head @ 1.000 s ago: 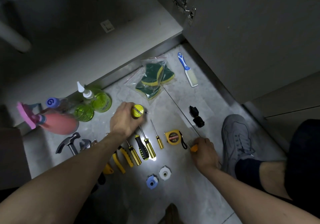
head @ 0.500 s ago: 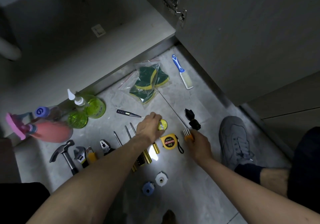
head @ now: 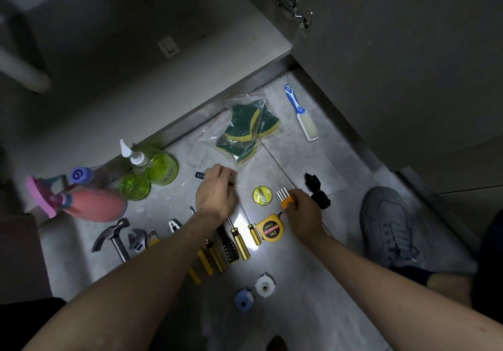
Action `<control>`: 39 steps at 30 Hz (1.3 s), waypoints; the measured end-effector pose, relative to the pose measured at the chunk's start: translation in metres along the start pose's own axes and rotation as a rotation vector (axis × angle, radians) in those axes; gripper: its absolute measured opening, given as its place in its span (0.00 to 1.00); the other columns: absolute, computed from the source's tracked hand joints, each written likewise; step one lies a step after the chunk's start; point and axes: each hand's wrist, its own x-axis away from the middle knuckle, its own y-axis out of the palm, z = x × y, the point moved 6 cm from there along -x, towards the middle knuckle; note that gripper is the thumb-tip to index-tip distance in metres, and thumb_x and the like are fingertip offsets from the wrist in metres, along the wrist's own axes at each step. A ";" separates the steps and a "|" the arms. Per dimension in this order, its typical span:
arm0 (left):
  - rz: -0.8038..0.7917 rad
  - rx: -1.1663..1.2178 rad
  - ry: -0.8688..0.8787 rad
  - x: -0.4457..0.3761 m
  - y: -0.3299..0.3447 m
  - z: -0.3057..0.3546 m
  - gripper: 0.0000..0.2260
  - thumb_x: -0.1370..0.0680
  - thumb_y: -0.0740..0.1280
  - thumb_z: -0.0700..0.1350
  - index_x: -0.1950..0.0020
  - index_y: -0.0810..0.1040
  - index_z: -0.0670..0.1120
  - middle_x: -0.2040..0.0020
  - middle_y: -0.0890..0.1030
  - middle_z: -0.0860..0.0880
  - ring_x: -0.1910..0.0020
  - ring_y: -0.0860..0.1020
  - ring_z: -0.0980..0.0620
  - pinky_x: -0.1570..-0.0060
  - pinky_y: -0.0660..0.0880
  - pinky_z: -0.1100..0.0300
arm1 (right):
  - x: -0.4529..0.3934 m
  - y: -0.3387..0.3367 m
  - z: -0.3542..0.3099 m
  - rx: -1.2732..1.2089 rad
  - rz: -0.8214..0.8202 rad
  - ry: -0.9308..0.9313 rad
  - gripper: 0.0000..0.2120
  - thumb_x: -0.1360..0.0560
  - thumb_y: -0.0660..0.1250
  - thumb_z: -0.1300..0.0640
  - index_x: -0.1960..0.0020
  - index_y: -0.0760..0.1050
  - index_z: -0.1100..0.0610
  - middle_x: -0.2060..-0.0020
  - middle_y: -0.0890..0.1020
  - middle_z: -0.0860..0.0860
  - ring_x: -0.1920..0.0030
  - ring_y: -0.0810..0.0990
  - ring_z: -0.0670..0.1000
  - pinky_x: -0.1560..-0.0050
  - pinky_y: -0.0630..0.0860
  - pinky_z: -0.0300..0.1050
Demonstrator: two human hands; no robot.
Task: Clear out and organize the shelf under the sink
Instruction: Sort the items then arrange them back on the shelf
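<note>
At the far left of the floor point(head: 313, 310) lay a pink spray bottle point(head: 89, 205) on its side, with two green bottles point(head: 152, 174) just beyond it near the cabinet's base. In front of these a hammer point(head: 111, 237) and a wrench point(head: 137, 239) began a row of tools that ran on through pliers point(head: 173, 226) to several yellow-handled screwdrivers point(head: 241, 244). The shelf under the sink point(head: 136, 59) looked bare in the dim light, so the clearing-out seemed done and the sorting on the floor was the step in hand. Above the row, the left hand point(head: 215, 193) was curled over a slim dark tester pen point(head: 200, 175), whose cap end stuck out to the left and whose metal tip showed at the right; the fingers appeared to pinch it, though the grip itself was hidden under the hand. A bag of sponges point(head: 246, 133) lay beyond, and a round yellow tape roll point(head: 262, 195) lay between the two hands. The right hand point(head: 303, 214) pinched a small orange holder of hex keys point(head: 285, 198), just beside a yellow tape measure point(head: 272, 228). A scrub brush point(head: 302, 114) and a shoe point(head: 386, 223) lay farther right. The next move probably called for laying the pen in line with the screwdrivers and setting the keys down by the tape measure.
</note>
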 end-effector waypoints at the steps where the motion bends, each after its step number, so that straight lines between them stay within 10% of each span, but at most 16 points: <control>1: -0.019 -0.029 -0.016 -0.002 0.000 -0.008 0.22 0.27 0.69 0.40 0.33 0.75 0.49 0.35 0.72 0.48 0.35 0.68 0.46 0.41 0.73 0.52 | -0.003 -0.003 -0.001 0.010 0.014 -0.013 0.15 0.23 0.62 0.69 0.40 0.79 0.59 0.49 0.82 0.55 0.48 0.80 0.53 0.51 0.72 0.42; 5: -0.111 -0.056 -0.090 -0.008 0.003 -0.037 0.22 0.23 0.68 0.38 0.30 0.74 0.51 0.31 0.69 0.49 0.31 0.66 0.46 0.36 0.71 0.50 | -0.017 -0.013 -0.002 0.056 0.027 -0.001 0.15 0.21 0.61 0.70 0.37 0.78 0.63 0.44 0.80 0.60 0.45 0.80 0.58 0.48 0.78 0.52; 11: -0.202 -0.100 -0.177 -0.017 0.004 -0.046 0.15 0.24 0.67 0.43 0.38 0.76 0.52 0.37 0.77 0.49 0.38 0.75 0.45 0.45 0.73 0.53 | -0.019 -0.019 0.005 0.050 0.037 0.060 0.12 0.21 0.63 0.68 0.40 0.79 0.61 0.50 0.80 0.54 0.52 0.76 0.50 0.59 0.70 0.37; 19: -0.144 0.401 -0.243 -0.021 0.006 0.029 0.10 0.26 0.72 0.51 0.61 0.74 0.50 0.65 0.80 0.54 0.64 0.78 0.53 0.66 0.71 0.61 | -0.012 -0.048 0.013 -0.210 0.208 0.128 0.06 0.23 0.65 0.58 0.58 0.74 0.51 0.64 0.80 0.45 0.61 0.78 0.49 0.62 0.70 0.45; 28: -0.340 0.450 -0.350 -0.001 0.066 0.096 0.10 0.25 0.70 0.45 0.61 0.82 0.39 0.62 0.85 0.42 0.58 0.84 0.43 0.54 0.81 0.53 | -0.006 -0.079 0.033 -0.158 0.273 0.126 0.06 0.23 0.64 0.54 0.59 0.73 0.49 0.63 0.80 0.44 0.61 0.79 0.46 0.64 0.70 0.44; 39: -0.257 0.300 -0.263 0.010 0.036 0.086 0.10 0.23 0.64 0.50 0.59 0.80 0.48 0.59 0.83 0.48 0.55 0.81 0.45 0.55 0.78 0.56 | -0.021 -0.046 -0.001 0.128 0.098 -0.042 0.04 0.22 0.66 0.58 0.52 0.80 0.54 0.56 0.84 0.49 0.55 0.80 0.52 0.58 0.71 0.45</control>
